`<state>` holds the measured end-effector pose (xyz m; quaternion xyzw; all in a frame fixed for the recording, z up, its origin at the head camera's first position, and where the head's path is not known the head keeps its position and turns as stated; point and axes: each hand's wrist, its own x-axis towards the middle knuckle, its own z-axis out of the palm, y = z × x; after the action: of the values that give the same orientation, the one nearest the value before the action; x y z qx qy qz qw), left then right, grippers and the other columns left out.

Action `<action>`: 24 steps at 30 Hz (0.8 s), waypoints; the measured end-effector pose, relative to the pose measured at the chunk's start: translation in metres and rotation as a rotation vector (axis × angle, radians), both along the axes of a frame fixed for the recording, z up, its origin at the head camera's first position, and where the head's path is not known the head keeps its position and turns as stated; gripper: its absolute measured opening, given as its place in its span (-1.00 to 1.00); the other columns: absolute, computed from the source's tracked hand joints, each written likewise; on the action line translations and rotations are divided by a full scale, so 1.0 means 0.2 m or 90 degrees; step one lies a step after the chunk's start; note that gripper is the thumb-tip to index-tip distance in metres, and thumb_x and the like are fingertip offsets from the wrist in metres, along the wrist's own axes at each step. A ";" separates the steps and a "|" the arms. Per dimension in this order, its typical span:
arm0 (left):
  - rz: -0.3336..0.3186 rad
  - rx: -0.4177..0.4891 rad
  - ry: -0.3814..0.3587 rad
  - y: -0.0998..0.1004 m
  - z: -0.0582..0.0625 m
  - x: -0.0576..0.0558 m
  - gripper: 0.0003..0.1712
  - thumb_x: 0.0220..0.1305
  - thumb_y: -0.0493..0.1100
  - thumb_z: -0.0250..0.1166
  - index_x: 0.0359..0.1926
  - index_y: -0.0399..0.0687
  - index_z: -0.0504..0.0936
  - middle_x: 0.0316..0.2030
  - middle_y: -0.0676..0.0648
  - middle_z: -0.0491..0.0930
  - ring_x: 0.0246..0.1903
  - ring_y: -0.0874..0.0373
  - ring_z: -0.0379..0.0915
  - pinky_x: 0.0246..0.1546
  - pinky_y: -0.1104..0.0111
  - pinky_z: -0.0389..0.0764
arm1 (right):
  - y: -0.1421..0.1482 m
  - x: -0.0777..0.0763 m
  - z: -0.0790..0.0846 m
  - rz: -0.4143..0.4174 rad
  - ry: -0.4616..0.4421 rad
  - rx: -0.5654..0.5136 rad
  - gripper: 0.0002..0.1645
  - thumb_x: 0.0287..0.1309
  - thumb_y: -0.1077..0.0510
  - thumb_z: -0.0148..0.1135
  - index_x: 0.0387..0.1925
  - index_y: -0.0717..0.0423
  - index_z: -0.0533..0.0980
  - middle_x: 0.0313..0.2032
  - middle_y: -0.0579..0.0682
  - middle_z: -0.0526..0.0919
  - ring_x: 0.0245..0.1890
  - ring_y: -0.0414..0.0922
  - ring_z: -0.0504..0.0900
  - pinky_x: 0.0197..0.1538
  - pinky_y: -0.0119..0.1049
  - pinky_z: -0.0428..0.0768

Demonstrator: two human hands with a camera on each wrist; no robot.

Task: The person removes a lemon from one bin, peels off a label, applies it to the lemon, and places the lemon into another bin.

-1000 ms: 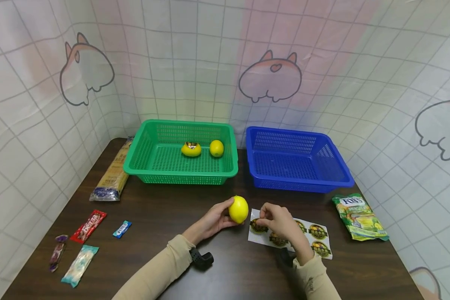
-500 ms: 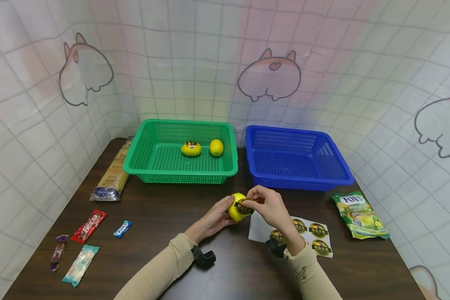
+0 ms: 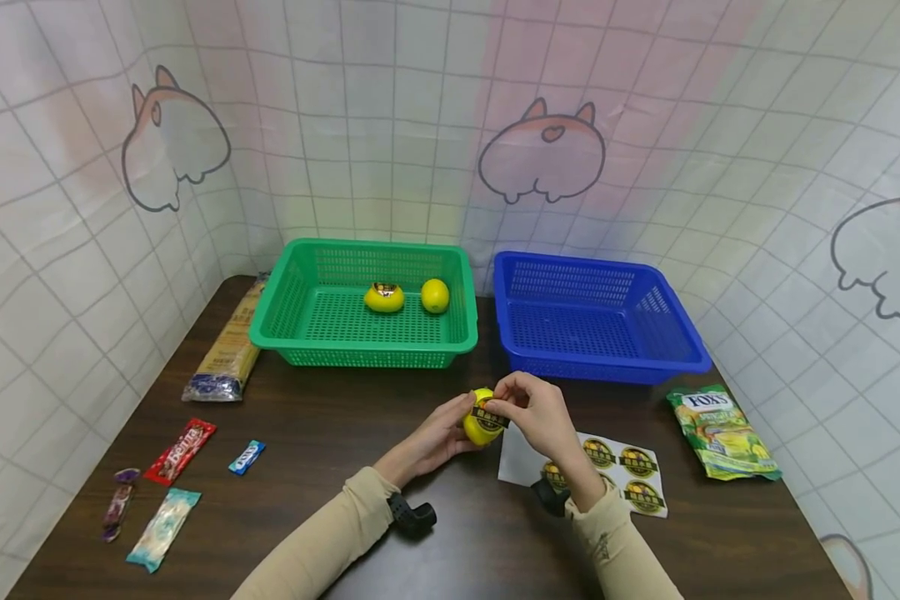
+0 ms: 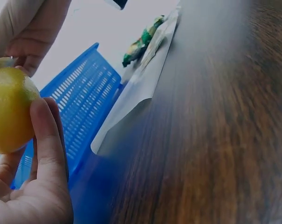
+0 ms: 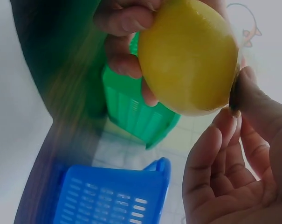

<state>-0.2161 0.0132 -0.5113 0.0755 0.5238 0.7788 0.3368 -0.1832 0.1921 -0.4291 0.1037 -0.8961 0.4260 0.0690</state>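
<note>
A yellow lemon (image 3: 483, 432) is held above the table by my left hand (image 3: 431, 437), fingers curled round it. At its right side, my right hand (image 3: 542, 421) pinches a round black-and-gold sticker (image 3: 487, 414) between thumb and fingers. The sticker lies over the lemon's face in the head view. From the right wrist, its dark edge (image 5: 234, 91) shows under the thumb, against the lemon (image 5: 189, 60). Below the right hand lies a white sticker sheet (image 3: 519, 458) with several similar stickers; the forearm hides part of it.
Behind stand a green basket (image 3: 360, 357) with two lemons, one bearing a sticker (image 3: 384, 289), and a blue basket (image 3: 592, 367). A green candy bag (image 3: 723, 433) lies right. At left are a noodle pack (image 3: 225, 358), a red wrapper (image 3: 181, 452) and several small snacks.
My right hand has lifted a sticker from the sheet's upper left corner and brought it left onto the lemon. In the last half second both hands have barely moved.
</note>
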 end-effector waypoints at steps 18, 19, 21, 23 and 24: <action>-0.025 0.019 0.028 0.00 0.01 0.02 -0.35 0.46 0.05 0.14 0.40 -0.19 0.30 0.13 -0.14 0.51 -0.02 0.15 0.59 0.07 0.29 0.68 | 0.06 0.01 -0.10 0.000 -0.052 -0.071 -0.68 0.16 -0.06 0.41 -0.09 -0.05 0.64 -0.19 0.02 0.68 -0.30 -0.19 0.59 -0.29 -0.44 0.58; -0.025 0.024 0.034 -0.01 0.01 0.02 -0.35 0.46 0.05 0.14 0.40 -0.19 0.29 0.13 -0.13 0.50 0.00 0.15 0.59 0.09 0.28 0.67 | 0.06 0.01 -0.10 0.008 -0.071 -0.087 -0.64 0.19 -0.07 0.39 -0.03 -0.05 0.62 -0.15 0.04 0.69 -0.26 -0.16 0.62 -0.26 -0.41 0.59; -0.029 0.035 0.046 -0.01 0.01 0.02 -0.35 0.48 0.05 0.12 0.41 -0.20 0.27 0.13 -0.11 0.50 0.03 0.15 0.58 0.13 0.25 0.65 | 0.06 0.02 -0.11 0.022 -0.104 -0.110 -0.56 0.21 -0.07 0.36 0.08 -0.04 0.56 -0.05 0.09 0.69 -0.16 -0.10 0.66 -0.18 -0.37 0.62; -0.032 0.040 0.058 -0.01 0.01 0.02 -0.36 0.50 0.05 0.10 0.42 -0.19 0.25 0.13 -0.08 0.49 0.07 0.17 0.56 0.16 0.24 0.64 | 0.06 0.03 -0.12 0.029 -0.133 -0.134 -0.48 0.22 -0.06 0.36 0.17 -0.03 0.52 0.04 0.12 0.68 -0.05 -0.02 0.69 -0.05 -0.29 0.65; -0.034 0.042 0.063 -0.01 0.01 0.02 -0.36 0.51 0.04 0.09 0.43 -0.20 0.25 0.13 -0.08 0.49 0.08 0.17 0.56 0.16 0.25 0.64 | 0.05 0.03 -0.12 0.029 -0.143 -0.141 -0.46 0.21 -0.05 0.37 0.19 -0.03 0.50 0.07 0.13 0.67 -0.01 0.01 0.69 -0.01 -0.27 0.65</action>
<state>-0.2125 0.0108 -0.5088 0.1386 0.5117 0.7818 0.3284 -0.1770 0.2031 -0.4541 0.0676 -0.8429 0.5329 -0.0307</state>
